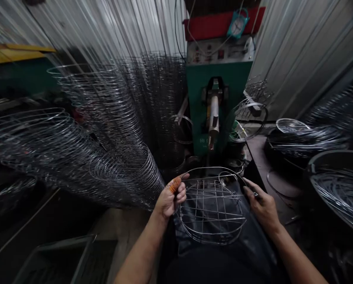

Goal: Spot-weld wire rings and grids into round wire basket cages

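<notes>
My left hand (171,198), with an orange cover on its thumb, is closed on the left side of a thin wire ring (210,167). On the ring's right side, the fingers of my right hand (262,203) are pinched around the wire. Between the hands, a round wire rack (219,218) with a crossed grid rests over dark cloth on my lap. The ring's far edge arches beyond the rack; whether the two touch, I cannot tell. Straight ahead, the metal arm (214,110) of a green machine (196,98) points toward the rack.
Tall stacks of wire rings (114,102) lean on the left, with more piled at the back. To the right stand a black tub of wire rings (312,165) and another heap of wire pieces (300,140). A teal clock (238,23) hangs on the machine. A crate (58,246) sits lower left.
</notes>
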Demonstrator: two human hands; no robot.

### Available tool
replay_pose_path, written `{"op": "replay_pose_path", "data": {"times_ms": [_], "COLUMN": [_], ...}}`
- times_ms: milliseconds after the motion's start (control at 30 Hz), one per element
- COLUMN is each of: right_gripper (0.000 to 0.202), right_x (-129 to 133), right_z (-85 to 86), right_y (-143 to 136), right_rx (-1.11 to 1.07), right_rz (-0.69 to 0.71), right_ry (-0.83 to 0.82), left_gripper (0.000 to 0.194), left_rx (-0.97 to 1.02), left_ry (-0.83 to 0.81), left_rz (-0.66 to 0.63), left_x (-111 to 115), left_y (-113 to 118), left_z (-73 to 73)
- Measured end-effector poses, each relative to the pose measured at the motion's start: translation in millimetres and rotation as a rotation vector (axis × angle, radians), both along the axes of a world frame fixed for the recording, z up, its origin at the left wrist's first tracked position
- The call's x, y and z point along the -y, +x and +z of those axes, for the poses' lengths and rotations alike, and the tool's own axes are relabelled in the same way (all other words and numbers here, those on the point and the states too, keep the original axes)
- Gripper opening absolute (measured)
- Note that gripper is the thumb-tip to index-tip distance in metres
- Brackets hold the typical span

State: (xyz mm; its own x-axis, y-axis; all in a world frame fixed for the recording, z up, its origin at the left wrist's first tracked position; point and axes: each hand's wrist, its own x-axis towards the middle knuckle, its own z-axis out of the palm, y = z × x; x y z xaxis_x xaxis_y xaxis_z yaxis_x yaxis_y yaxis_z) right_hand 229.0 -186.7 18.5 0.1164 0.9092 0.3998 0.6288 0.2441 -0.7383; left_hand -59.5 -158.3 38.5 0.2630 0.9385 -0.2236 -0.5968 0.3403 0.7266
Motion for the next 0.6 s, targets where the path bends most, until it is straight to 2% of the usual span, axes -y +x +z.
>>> {"op": "replay_pose_path", "data": {"times_ms": [167,300,400,600], "right_gripper": [0.041,0.046,0.048,0.047], "right_x": [11,11,8,3], "right_z": [-28.3,-41.9,-44.8,-48.0], "right_y": [-8,-15,-17,-14], "right_rx": [-0.114,-0.166,-0.193,-0.151], "right_rz": [-0.106,-0.106,-0.108,-0.144], "right_ry": [-0.191,-0.323,-0.381,-0.396], "left_gripper": [0.057,0.065,0.062,0.044], "left_rx": [-0.367,-0.513,-0.574,-0.757], "left_ry": [-0.028,-0.051,-0.042,0.036], "left_rz": [-0.089,-0.096,-0.074,-0.046], "left_x": [-9,-9,-8,-13], "left_y": [-12,-25,-27,-26], "left_z": [-21.7,-41.6,-52.5,-67.7]}}
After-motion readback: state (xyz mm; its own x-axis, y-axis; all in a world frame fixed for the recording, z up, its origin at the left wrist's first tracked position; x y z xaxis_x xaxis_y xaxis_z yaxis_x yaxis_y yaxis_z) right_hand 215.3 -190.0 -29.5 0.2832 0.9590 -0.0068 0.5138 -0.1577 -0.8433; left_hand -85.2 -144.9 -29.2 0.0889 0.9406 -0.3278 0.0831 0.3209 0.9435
